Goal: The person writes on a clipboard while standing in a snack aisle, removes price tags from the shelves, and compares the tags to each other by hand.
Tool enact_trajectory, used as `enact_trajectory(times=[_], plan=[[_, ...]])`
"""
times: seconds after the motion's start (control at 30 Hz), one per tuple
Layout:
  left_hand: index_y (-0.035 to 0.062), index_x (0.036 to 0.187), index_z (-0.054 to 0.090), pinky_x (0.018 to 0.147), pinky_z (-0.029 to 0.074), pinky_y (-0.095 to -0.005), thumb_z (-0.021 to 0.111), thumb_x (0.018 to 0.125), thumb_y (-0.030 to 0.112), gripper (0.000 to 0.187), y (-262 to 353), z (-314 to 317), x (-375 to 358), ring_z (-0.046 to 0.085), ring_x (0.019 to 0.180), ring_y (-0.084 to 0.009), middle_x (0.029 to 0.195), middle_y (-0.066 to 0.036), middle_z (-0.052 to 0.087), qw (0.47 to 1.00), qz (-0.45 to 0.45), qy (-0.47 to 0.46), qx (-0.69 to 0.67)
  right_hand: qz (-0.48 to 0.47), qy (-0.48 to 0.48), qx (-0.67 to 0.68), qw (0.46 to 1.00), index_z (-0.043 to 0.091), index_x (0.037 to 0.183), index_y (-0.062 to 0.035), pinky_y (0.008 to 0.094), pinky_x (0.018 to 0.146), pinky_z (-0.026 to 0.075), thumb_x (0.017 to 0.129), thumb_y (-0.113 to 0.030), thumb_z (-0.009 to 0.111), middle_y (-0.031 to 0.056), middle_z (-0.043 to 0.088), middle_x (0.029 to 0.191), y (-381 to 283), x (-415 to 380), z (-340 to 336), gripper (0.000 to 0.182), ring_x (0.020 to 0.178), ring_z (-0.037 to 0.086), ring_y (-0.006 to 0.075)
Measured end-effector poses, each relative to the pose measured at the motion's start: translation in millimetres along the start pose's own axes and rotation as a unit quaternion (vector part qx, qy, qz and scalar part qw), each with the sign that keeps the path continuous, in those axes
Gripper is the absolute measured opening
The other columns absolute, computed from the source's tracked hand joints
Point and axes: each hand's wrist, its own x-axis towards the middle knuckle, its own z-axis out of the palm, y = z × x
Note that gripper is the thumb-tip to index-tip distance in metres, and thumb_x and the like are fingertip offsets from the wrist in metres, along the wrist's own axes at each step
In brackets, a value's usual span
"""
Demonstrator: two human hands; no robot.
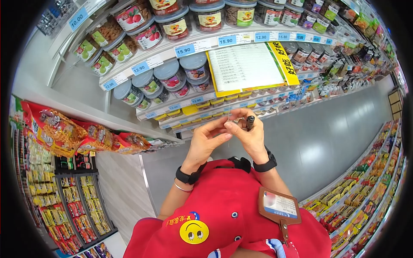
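My left hand (205,141) and my right hand (246,132) meet in front of my chest, fingertips pinched close together. A fine pale thread (229,112) runs between the fingertips, hanging from just below the yellow board; its exact hold is hard to make out. Tucked in my right hand is a black pen (250,122), pointing up between the fingers. Just beyond the hands, a handwritten paper list (245,66) lies on the yellow board (291,71), which leans against the shelf front.
Shelves ahead hold lidded snack jars (165,75) above blue price tags (185,50). Snack bags (56,129) hang at the left. More packaged snacks (352,189) line the right side, across a grey floor (327,129). A badge (279,205) hangs on my red vest.
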Motion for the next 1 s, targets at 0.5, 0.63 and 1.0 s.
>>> enact_trajectory(times=[0.5, 0.63, 1.0], plan=[[-0.0071, 0.112, 0.049, 0.068, 0.053, -0.0313, 0.052, 0.082, 0.008, 0.034, 4.4, -25.1, 9.7, 0.062, 0.079, -0.0194, 0.095, -0.017, 0.060, 0.982, -0.112, -0.018, -0.152, 0.079, 0.037, 0.020, 0.996, 0.062, 0.083, 0.0028, 0.0175, 0.046, 0.036, 0.079, -0.011, 0.062, 0.0004, 0.058, 0.064, 2.0, 5.7, -32.5, 0.014, 0.051, 0.047, 0.0033], [-0.0066, 0.111, 0.049, 0.060, 0.053, -0.0273, 0.053, 0.082, 0.008, 0.033, -1.9, -38.8, 11.5, 0.062, 0.068, -0.0178, 0.088, -0.017, 0.062, 0.985, -0.142, 0.000, -0.093, 0.091, -0.081, -0.083, 0.989, 0.063, 0.082, 0.0008, 0.0204, 0.052, 0.037, 0.077, -0.012, 0.062, -0.0021, 0.058, 0.065, -11.1, 10.0, -55.4, 0.014, 0.059, 0.048, 0.0026], [-0.0042, 0.101, 0.055, 0.049, 0.050, -0.0233, 0.050, 0.088, 0.013, 0.022, 5.7, -9.1, 17.0, 0.060, 0.058, -0.0159, 0.082, -0.012, 0.061, 0.985, -0.131, -0.049, 0.105, 0.038, -0.263, -0.226, 0.937, 0.062, 0.080, 0.0023, 0.0264, 0.051, 0.038, 0.075, -0.019, 0.062, 0.0051, 0.056, 0.060, -21.0, 21.4, -80.0, 0.022, 0.056, 0.049, 0.0090]])
